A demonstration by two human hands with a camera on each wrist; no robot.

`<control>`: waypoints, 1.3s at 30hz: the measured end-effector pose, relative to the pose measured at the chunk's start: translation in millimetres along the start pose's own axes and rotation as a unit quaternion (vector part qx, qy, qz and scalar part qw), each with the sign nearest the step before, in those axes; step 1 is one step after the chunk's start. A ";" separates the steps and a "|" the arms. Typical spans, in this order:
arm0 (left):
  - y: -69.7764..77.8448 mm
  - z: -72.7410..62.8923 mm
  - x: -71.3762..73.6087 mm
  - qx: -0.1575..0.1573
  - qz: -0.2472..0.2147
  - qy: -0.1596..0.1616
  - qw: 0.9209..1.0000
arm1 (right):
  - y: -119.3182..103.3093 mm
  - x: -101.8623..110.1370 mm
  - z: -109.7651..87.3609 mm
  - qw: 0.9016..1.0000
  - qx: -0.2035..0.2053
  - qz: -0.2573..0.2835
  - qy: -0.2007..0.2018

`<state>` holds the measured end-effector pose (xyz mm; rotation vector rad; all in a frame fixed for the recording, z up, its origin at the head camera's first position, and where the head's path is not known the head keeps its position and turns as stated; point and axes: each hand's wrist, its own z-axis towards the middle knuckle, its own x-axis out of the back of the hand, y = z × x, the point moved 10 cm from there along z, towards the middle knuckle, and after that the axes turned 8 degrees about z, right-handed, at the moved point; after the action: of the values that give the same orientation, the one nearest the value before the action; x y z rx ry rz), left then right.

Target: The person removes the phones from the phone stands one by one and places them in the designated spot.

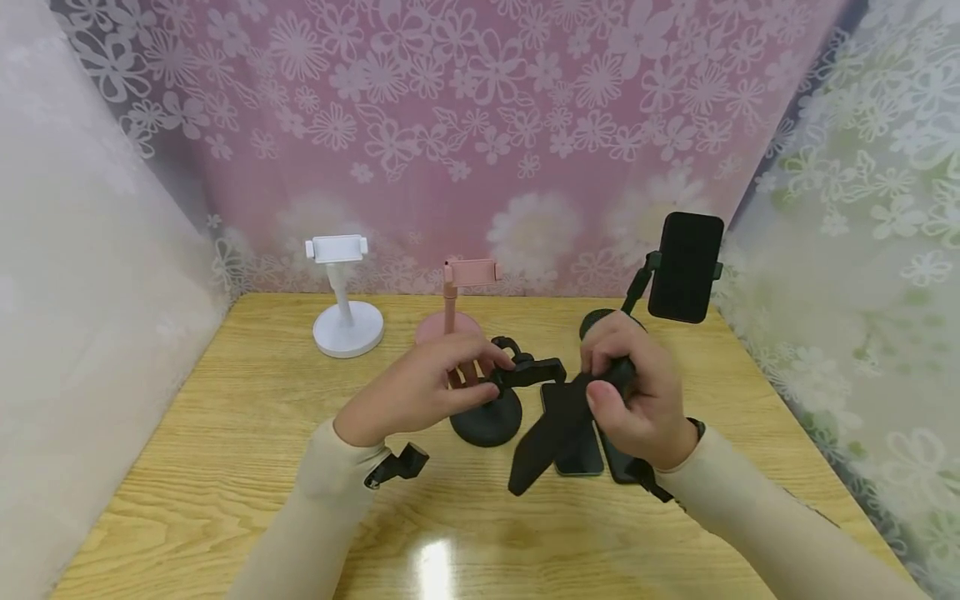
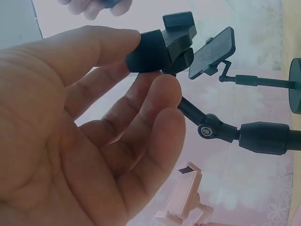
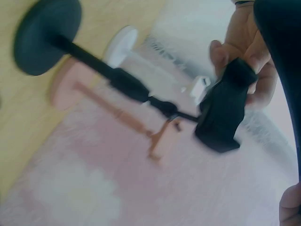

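Observation:
My left hand [image 1: 431, 383] pinches one end of the clamp [image 2: 150, 52] on a black phone stand between thumb and fingers. The stand's round base [image 1: 486, 421] sits on the table, and its jointed arm [image 2: 207, 125] rises to the clamp. In my right hand [image 1: 637, 392] is a long, flat black phone-like slab [image 1: 551, 437], gripped at its upper end and slanting down to the left. Its dark edge [image 3: 284, 61] fills the right side of the right wrist view. The slab is apart from the clamp. My right fingers hide part of it.
Two dark phones [image 1: 581, 454] lie on the wooden table [image 1: 247, 467] under my right hand. Behind stand a white phone stand [image 1: 348, 329], a pink one [image 1: 472, 272], and a black one bearing an upright phone [image 1: 686, 267]. Patterned curtains [image 1: 450, 100] border the table.

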<state>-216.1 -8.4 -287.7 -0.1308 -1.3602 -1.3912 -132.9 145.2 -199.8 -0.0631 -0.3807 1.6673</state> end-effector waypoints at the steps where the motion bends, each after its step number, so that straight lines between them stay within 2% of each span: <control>1: -0.4 -0.2 -0.3 0.002 0.001 -0.001 1.000 | -2.2 6.1 -2.4 1.000 -0.003 0.002 0.007; 3: -1.2 -0.2 -0.5 0.006 0.001 -0.003 1.000 | -4.5 19.7 -10.5 1.000 -0.015 -0.023 0.006; 5: -1.9 -0.1 -0.8 0.010 0.004 -0.004 1.000 | -2.7 34.3 -22.2 0.996 -0.041 -0.073 -0.017; 7: -2.2 0.1 -1.3 0.012 0.008 -0.006 1.000 | 6.2 53.1 -42.1 0.985 -0.079 -0.140 -0.057; 8: -2.1 0.1 -1.5 0.012 0.008 -0.006 1.000 | 12.1 63.1 -53.2 0.976 -0.100 -0.174 -0.081; 10: -2.2 0.0 -1.8 0.014 0.009 -0.007 1.000 | 26.5 84.1 -77.0 0.950 -0.147 -0.240 -0.133; 12: -1.9 0.2 -1.9 0.013 0.009 -0.008 1.000 | 43.1 106.2 -101.6 0.919 -0.192 -0.295 -0.179; 15: -1.8 0.1 -1.6 0.016 0.010 -0.009 1.000 | 64.1 132.4 -128.8 0.873 -0.250 -0.348 -0.232; 16: -1.9 -0.1 -1.5 0.018 0.009 -0.010 1.000 | 70.7 139.9 -136.8 0.861 -0.268 -0.358 -0.243; 19: -2.9 -0.6 -1.8 0.024 0.007 -0.013 1.000 | 89.3 158.0 -158.9 0.828 -0.317 -0.373 -0.273; 23: -3.7 -0.6 -3.2 0.029 0.001 -0.019 0.999 | 109.9 171.4 -184.2 0.794 -0.360 -0.376 -0.313; 27: -5.2 0.1 -4.3 0.030 0.001 -0.020 0.999 | 127.9 177.6 -200.5 0.771 -0.390 -0.375 -0.335; 31: -7.7 0.2 -4.8 0.035 0.005 -0.019 0.999 | 144.3 180.9 -208.9 0.756 -0.417 -0.366 -0.348; 34: -8.9 0.1 -4.9 0.036 0.007 -0.018 0.999 | 156.9 181.5 -214.6 0.742 -0.429 -0.365 -0.364; 39: -9.4 0.0 -4.9 0.035 0.009 -0.017 0.999 | 175.7 179.9 -225.3 0.711 -0.431 -0.390 -0.396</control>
<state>-221.2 -8.2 -297.0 -0.1202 -1.4323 -1.3300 -266.8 353.2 -429.6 0.1219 -1.5918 0.4632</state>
